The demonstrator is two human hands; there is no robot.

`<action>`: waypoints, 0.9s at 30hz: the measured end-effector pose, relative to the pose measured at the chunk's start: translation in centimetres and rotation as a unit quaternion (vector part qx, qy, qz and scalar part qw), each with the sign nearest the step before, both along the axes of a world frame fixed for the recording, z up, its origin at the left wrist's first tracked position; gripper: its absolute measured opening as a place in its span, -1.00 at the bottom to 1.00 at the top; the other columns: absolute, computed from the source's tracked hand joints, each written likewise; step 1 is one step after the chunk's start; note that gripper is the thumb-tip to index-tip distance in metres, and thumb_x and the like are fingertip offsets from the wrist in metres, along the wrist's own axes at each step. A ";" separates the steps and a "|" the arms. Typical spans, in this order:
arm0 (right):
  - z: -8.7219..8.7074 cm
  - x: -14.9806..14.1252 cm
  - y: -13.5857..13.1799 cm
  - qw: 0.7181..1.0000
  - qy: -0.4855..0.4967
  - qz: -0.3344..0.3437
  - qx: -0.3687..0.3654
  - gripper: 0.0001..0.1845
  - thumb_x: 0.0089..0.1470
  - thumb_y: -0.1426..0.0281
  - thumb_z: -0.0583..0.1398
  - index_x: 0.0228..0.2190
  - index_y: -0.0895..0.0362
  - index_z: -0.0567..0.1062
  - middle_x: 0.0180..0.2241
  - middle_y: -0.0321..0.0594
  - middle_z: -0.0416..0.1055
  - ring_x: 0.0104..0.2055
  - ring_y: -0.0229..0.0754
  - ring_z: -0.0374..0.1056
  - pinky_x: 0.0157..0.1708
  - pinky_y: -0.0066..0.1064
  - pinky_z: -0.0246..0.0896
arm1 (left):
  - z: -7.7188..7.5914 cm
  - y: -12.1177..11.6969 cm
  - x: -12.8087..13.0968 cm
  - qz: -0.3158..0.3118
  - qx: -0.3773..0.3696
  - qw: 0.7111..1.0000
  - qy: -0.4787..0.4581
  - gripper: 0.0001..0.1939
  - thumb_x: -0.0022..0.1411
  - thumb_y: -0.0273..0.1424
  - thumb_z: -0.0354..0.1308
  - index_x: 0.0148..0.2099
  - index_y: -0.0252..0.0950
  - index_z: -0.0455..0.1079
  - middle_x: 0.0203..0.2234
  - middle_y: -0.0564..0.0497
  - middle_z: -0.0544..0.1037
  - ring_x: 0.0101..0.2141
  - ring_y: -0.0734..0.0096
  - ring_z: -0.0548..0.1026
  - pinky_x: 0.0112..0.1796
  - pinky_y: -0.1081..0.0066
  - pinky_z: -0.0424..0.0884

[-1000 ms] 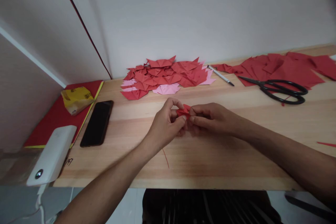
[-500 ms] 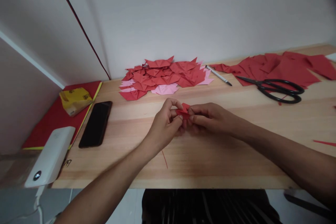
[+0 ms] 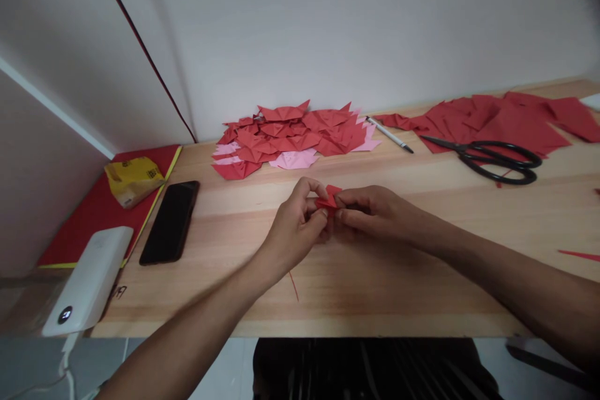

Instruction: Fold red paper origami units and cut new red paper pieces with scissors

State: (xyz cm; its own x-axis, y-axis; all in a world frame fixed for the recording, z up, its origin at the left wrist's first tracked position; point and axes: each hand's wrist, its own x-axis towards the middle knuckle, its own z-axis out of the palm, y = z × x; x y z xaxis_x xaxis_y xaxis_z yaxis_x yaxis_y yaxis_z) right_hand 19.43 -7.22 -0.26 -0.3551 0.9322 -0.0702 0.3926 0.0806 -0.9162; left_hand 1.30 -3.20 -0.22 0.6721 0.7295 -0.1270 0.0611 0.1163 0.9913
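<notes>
Between my two hands is a small piece of folded red paper (image 3: 332, 195), held just above the wooden table (image 3: 225, 225). My left hand (image 3: 302, 219) pinches its left side between thumb and fingers. On the other side my right hand (image 3: 370, 209) grips the right edge with thumb and forefinger. Fingers cover much of the paper, so its full shape is hidden. Beyond the hands, against the wall, lies a heap of folded red and pink paper pieces (image 3: 285, 137). A thin red paper strip (image 3: 293, 286) rests near my left wrist.
Black-handled scissors (image 3: 497, 159) lie on the right before a pile of red paper sheets (image 3: 506, 122). A pen (image 3: 389, 135) is beside that pile. At left are a phone (image 3: 169, 222), a white power bank (image 3: 89, 281), a yellow packet (image 3: 134, 180) and a red folder (image 3: 70, 234).
The red paper has tilted slightly between my fingers, and more of its upper face shows. Both hands stay in nearly the same place, still gripping it.
</notes>
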 end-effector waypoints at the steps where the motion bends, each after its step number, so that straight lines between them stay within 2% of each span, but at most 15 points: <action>1: 0.1 0.1 0.0 1.000 0.008 0.004 -0.002 -0.84 0.05 0.50 0.07 -0.53 0.12 0.38 -0.54 -0.35 0.38 -0.50 -0.30 0.26 -0.49 -0.47 0.11 | 0.0 0.0 0.0 0.000 0.000 1.000 -0.004 -0.82 0.17 -0.52 0.00 -0.20 -0.20 0.09 -0.60 0.21 0.37 -0.62 0.61 0.30 -0.57 0.63 0.16; 6: 0.1 0.1 0.1 1.000 0.015 0.019 -0.003 -0.84 0.10 0.47 0.07 -0.48 0.14 0.40 -0.52 -0.32 0.39 -0.48 -0.30 0.25 -0.47 -0.46 0.10 | 0.1 0.2 0.0 0.010 0.025 1.000 0.009 -0.83 0.20 -0.49 0.02 -0.19 -0.19 0.09 -0.61 0.21 0.38 -0.63 0.61 0.29 -0.57 0.61 0.17; 13: 0.0 -0.6 -0.5 0.999 -0.016 -0.021 0.017 -0.82 0.10 0.47 0.06 -0.52 0.12 0.34 -0.56 -0.39 0.29 -0.52 -0.33 0.15 -0.53 -0.46 0.00 | 0.1 0.1 -0.1 -0.002 0.037 0.999 0.020 -0.83 0.18 -0.52 0.00 -0.19 -0.20 0.11 -0.60 0.23 0.33 -0.65 0.65 0.17 -0.61 0.63 0.05; 20: 0.1 0.1 -0.1 1.000 0.009 0.006 -0.014 -0.83 0.06 0.51 0.05 -0.51 0.12 0.38 -0.54 -0.35 0.38 -0.50 -0.30 0.25 -0.49 -0.46 0.11 | 0.0 0.2 -0.1 -0.005 0.043 0.999 0.013 -0.83 0.20 -0.53 -0.06 -0.17 -0.20 0.09 -0.60 0.21 0.33 -0.62 0.62 0.24 -0.56 0.62 0.11; 27: 0.0 -0.2 -0.1 0.999 0.025 0.011 -0.019 -0.84 0.10 0.46 0.07 -0.49 0.13 0.38 -0.56 -0.36 0.34 -0.52 -0.31 0.21 -0.51 -0.46 0.08 | 0.0 0.1 -0.1 -0.009 0.038 0.999 0.005 -0.86 0.23 -0.47 0.01 -0.19 -0.20 0.10 -0.59 0.22 0.33 -0.64 0.64 0.17 -0.61 0.62 0.06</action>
